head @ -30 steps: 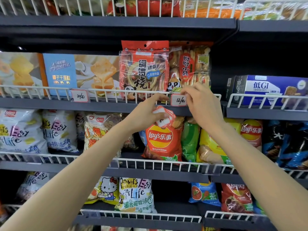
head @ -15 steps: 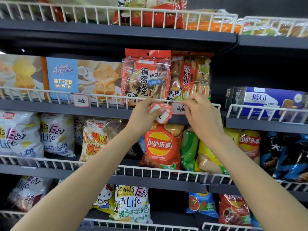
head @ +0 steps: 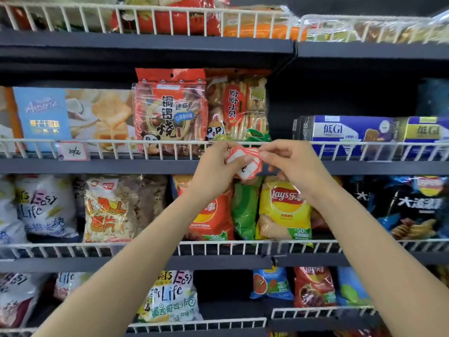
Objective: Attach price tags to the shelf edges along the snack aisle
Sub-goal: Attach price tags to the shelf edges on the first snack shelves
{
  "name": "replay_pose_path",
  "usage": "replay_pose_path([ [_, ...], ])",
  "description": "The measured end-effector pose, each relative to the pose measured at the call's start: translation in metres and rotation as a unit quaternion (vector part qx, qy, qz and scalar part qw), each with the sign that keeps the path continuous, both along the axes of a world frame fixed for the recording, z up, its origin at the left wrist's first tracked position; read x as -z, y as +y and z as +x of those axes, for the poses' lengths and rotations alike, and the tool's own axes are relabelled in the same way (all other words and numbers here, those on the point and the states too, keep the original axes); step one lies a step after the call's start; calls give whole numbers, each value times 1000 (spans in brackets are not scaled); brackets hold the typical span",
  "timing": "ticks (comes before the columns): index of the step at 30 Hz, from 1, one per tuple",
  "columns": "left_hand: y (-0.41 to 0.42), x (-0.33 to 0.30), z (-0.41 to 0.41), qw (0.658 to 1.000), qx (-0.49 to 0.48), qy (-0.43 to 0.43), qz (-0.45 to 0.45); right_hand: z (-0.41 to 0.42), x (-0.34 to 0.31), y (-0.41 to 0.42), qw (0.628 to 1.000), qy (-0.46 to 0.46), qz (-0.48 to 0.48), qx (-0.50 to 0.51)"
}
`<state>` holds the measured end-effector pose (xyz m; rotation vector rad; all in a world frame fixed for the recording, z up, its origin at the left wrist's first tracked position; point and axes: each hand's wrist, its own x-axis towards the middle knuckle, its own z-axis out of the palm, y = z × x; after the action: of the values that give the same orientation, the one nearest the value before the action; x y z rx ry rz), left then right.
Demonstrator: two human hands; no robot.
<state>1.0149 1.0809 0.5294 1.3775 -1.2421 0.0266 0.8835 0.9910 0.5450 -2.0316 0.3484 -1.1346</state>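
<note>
My left hand [head: 215,167] grips a small stack of red-and-white price tags [head: 243,164] in front of the second shelf's dark edge [head: 121,165]. My right hand [head: 294,164] pinches the upper right corner of the top tag in that stack. Both hands meet just below the white wire rail [head: 145,142], under two red snack bags [head: 170,110]. A handwritten price tag [head: 74,151] hangs on the rail at the left. The tag hung on the rail earlier is hidden behind my hands.
Snack bags and boxes fill several dark shelves behind white wire rails. Blue boxes [head: 352,132] stand to the right on the same shelf. Lay's chip bags [head: 283,210] sit directly below my hands. Black chip bags [head: 413,207] are at the right.
My right hand has left the tag on the rail and come down to the stack. My left hand has lifted the stack up to the shelf edge. The view has shifted left.
</note>
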Motion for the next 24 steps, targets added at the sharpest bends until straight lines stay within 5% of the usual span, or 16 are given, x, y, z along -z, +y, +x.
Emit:
replay_pose_path([
  [15, -144, 3, -157, 996, -85, -27, -26, -147, 1, -154, 996, -79, 28, -29],
  [24, -183, 2, -181, 988, -133, -46, 69, -183, 0, -218, 992, -105, -54, 44],
])
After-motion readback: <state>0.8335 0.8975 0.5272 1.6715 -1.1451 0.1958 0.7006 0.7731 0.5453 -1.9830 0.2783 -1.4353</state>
